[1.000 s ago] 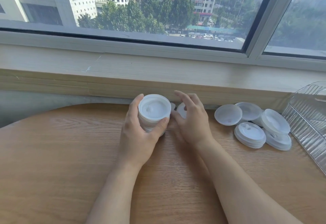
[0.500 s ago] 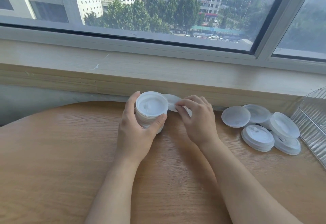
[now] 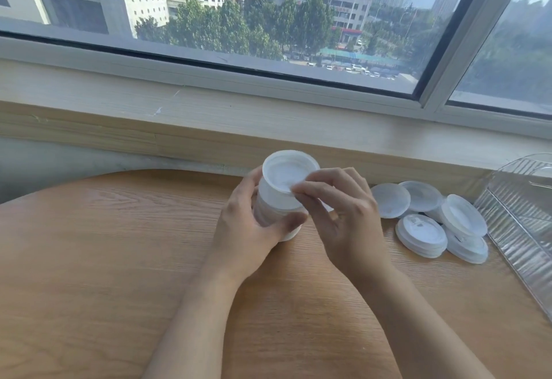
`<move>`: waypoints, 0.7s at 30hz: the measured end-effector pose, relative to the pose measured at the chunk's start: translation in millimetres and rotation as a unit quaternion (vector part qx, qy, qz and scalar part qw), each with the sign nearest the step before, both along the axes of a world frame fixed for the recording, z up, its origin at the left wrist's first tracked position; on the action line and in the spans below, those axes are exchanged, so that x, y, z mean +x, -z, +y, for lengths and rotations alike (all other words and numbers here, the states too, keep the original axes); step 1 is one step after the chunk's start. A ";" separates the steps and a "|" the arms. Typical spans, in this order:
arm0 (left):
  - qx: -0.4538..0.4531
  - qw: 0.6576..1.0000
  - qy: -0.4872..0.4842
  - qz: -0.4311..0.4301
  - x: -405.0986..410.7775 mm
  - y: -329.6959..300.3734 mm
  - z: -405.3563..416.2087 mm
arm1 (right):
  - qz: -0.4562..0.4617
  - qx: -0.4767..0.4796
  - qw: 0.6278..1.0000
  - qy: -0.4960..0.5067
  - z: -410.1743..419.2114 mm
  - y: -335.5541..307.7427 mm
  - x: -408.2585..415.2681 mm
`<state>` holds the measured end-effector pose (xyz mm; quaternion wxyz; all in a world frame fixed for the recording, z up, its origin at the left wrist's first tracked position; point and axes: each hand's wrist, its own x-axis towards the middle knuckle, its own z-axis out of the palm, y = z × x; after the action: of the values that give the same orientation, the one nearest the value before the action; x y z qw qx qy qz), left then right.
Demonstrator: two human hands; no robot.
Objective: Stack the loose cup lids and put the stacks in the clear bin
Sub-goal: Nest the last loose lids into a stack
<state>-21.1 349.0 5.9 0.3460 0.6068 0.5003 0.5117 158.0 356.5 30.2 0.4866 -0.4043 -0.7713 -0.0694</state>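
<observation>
My left hand (image 3: 248, 226) grips a tall stack of white cup lids (image 3: 279, 196), tilted, with its base on the wooden table (image 3: 104, 259). My right hand (image 3: 340, 214) pinches the rim of the top lid (image 3: 289, 174) on that stack between thumb and forefinger. Several loose lids (image 3: 430, 217) lie in a heap to the right, some in short stacks. The clear ribbed bin (image 3: 519, 214) stands at the right edge, partly out of view.
A pale wooden windowsill (image 3: 268, 127) runs right behind the table's rounded far edge. Above it is a large window. Bare tabletop stretches to the left and toward me.
My right hand has picked a loose lid from behind the stack and brought it onto the top. The stack has risen and tilted in my left hand.
</observation>
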 end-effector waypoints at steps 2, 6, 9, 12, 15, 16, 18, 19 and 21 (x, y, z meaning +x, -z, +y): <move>0.011 1.000 0.004 -0.001 1.9 0.0 -0.4 | -0.014 -0.007 1.000 0.001 -1.6 5.4 1.4; 0.013 1.000 -0.007 0.004 1.6 1.0 -1.4 | -0.015 -0.024 0.999 -0.028 -6.9 9.6 1.9; 0.020 1.000 -0.001 0.022 2.5 -2.8 -3.7 | 0.057 -0.070 0.996 -0.003 -6.9 7.6 6.6; 0.030 0.999 0.003 0.028 5.1 -3.4 -4.2 | 0.108 -0.118 0.983 0.093 6.1 13.7 20.1; 0.034 0.999 -0.010 0.030 9.9 0.3 -2.4 | 0.060 -0.168 0.969 0.170 17.7 27.9 29.6; 0.035 0.999 -0.017 0.030 11.3 1.2 -1.8 | 0.045 -0.183 0.966 0.179 19.9 32.4 31.1; 0.036 0.999 -0.024 0.029 12.9 3.0 -0.8 | 0.021 -0.203 0.961 0.186 22.4 39.1 32.0; 0.037 0.999 -0.024 0.028 13.4 3.9 -0.5 | 0.012 -0.207 0.960 0.189 23.4 41.3 32.5; 0.037 0.999 -0.029 0.024 14.1 5.4 0.3 | 0.003 -0.211 0.958 0.193 25.0 43.4 33.1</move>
<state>-7.1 349.3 0.5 0.2965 0.6168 0.5066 0.5244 191.2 381.5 -13.2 0.3702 -0.6389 -0.6743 0.0038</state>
